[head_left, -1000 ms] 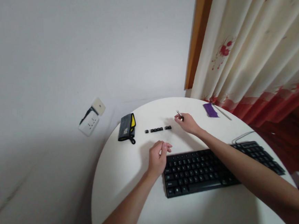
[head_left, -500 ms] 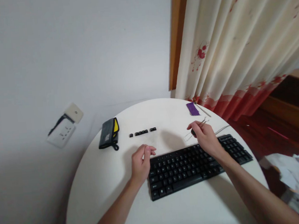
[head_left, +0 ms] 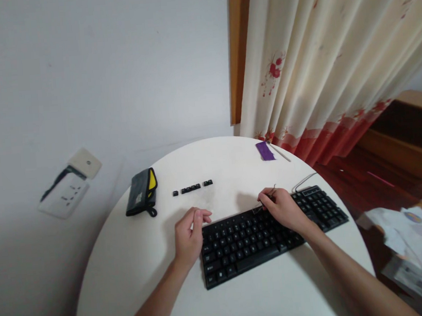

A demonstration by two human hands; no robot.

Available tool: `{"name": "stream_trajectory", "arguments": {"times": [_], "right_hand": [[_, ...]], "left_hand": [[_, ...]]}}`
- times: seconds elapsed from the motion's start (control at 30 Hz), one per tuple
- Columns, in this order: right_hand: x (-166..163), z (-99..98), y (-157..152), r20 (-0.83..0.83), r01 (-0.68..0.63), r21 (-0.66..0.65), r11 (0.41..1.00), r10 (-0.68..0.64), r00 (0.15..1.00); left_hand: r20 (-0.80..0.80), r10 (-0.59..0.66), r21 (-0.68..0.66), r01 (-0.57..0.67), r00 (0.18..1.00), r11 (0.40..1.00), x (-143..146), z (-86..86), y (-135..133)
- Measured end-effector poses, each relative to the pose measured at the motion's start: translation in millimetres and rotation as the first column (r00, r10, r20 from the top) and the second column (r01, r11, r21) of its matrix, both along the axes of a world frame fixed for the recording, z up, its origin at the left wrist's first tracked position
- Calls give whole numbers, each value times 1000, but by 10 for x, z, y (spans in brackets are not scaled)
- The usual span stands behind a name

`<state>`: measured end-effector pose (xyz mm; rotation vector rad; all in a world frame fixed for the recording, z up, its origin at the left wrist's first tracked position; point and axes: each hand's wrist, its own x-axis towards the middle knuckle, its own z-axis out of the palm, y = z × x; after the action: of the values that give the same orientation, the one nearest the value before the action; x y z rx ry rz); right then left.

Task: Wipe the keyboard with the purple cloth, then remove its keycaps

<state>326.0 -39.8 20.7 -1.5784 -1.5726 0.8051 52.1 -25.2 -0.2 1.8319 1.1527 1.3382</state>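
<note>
One white table (head_left: 229,157) holds everything up. One black keyboard (head_left: 245,248) lies under the right hand (head_left: 282,208), where it is easy to reach. The left hand (head_left: 189,233) curls loosely by its end, maybe to steady it; I can't tell if it holds anything. Beyond that hand is one dark pouch (head_left: 137,190). The right fingers pinch one thin wire tool (head_left: 258,209) tight, tip down at the keyboard. Ahead, between the hands and pouch, seven little keys (head_left: 190,189) line up, perhaps so none get lost.

There are two hands (head_left: 190,235), one keyboard (head_left: 239,239), one wire tool (head_left: 256,210), seven loose keycaps (head_left: 193,187) — plus one pouch (head_left: 137,193).
</note>
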Motion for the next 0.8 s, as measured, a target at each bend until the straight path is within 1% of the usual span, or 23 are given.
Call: {"name": "stream_trajectory", "arguments": {"times": [0.13,0.3,0.37,0.47,0.53,0.57,0.63,0.73,0.8], "right_hand": [[-38,16,-19,40,-4,10,1000,4,999],[-169,63,-70,206,-66,62,996,52,977],[-230,56,-86,300,-65,69,995,41,953],[-297,16,-97,446,-56,67,996,20,895],[-306,-21,-92,496,-47,49,998,16,868],[-298,-38,-85,494,-36,41,999,11,869],[-258,-66,-64,428,-12,36,999,-5,904],[-174,-89,-32,245,-26,43,999,15,969],[-131,-98,-17,144,-55,33,998,49,988]], "left_hand": [[-1,4,-10,-4,1000,1000,10,-8,-4],[-12,1,-8,-1,1000,1000,9,-22,-9],[-8,3,-5,-3,1000,1000,10,-20,-12],[1,3,-8,-3,1000,1000,13,-9,-17],[5,0,-12,0,1000,1000,16,-4,-18],[6,-1,-13,1,1000,1000,16,-4,-19],[9,1,-13,-1,1000,1000,16,-5,-21],[13,7,-15,-6,1000,1000,13,-6,-28],[14,8,-21,-7,1000,1000,14,-1,-33]]}}
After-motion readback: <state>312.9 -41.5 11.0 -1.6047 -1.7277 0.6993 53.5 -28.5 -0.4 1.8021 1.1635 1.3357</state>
